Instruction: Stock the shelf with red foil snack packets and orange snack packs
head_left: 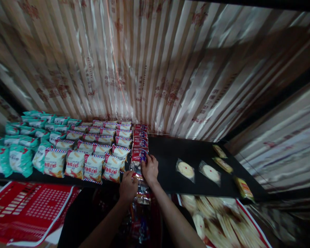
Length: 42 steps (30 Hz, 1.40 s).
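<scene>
A strip of joined red packets (139,153) runs from the back of the black shelf to its front edge, then silvery packet backs show toward me. My left hand (128,186) is closed on the left edge of the strip, fingertips pinched together. A little farther in, my right hand (150,169) grips the strip from its right side, with fingers curled over a red packet. More red packets (141,229) hang in the dark below the shelf edge, near my lap. Left of the strip stand rows of cream snack bags (114,167) with striped tops.
Teal bags (21,160) fill the shelf's left end. On the black shelf (165,151) to the right lie two round wrapped items (185,169) and several yellow packets (244,188). Below are a red basket (64,203) and another holding pale wrapped goods (217,217). Striped sheeting (155,69) hangs behind.
</scene>
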### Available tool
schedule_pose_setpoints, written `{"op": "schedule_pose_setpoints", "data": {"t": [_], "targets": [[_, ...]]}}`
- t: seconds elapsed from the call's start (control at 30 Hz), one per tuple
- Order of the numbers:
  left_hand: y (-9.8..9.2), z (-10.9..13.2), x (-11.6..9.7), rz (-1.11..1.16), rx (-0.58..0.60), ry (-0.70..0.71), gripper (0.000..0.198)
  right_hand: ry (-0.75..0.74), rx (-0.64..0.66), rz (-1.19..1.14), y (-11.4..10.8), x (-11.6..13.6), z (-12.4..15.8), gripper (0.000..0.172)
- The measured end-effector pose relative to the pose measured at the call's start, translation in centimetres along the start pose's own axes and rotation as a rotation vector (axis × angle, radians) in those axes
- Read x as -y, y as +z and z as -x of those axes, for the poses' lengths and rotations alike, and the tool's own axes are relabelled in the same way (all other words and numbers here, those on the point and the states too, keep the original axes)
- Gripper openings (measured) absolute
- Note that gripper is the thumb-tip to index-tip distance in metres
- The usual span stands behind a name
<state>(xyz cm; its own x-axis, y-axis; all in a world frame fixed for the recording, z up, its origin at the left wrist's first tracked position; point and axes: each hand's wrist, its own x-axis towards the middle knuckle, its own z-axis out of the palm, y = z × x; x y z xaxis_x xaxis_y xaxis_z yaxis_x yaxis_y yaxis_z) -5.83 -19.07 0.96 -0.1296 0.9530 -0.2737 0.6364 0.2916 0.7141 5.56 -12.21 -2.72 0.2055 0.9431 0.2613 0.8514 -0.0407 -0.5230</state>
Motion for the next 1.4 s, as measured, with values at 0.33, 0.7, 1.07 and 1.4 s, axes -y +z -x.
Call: {"op": "schedule_pose_setpoints", "data": {"t": [0.33,0.7,1.07,1.4], "targets": [[0.5,0.0,0.5,-0.052,0.004,0.036,0.043,-0.237,0.158,0.112,-0.2,1.5,0.2,0.053],[0.1,0.7,-0.1,-0.100,0.008,-0.034,0.043,-0.137,0.244,0.102,0.1,1.2,0.5,0.057],[0.0,2.1,0.2,-0.138,-0.042,0.039,0.044,-0.152,0.165,0.084,-0.3,0.9,0.7,0.054],[0.5,4.3,2.1,0.023,-0.157,0.198,0.032,-0.206,-0.022,-0.053,-2.1,-0.4,6.0,0.040]]}}
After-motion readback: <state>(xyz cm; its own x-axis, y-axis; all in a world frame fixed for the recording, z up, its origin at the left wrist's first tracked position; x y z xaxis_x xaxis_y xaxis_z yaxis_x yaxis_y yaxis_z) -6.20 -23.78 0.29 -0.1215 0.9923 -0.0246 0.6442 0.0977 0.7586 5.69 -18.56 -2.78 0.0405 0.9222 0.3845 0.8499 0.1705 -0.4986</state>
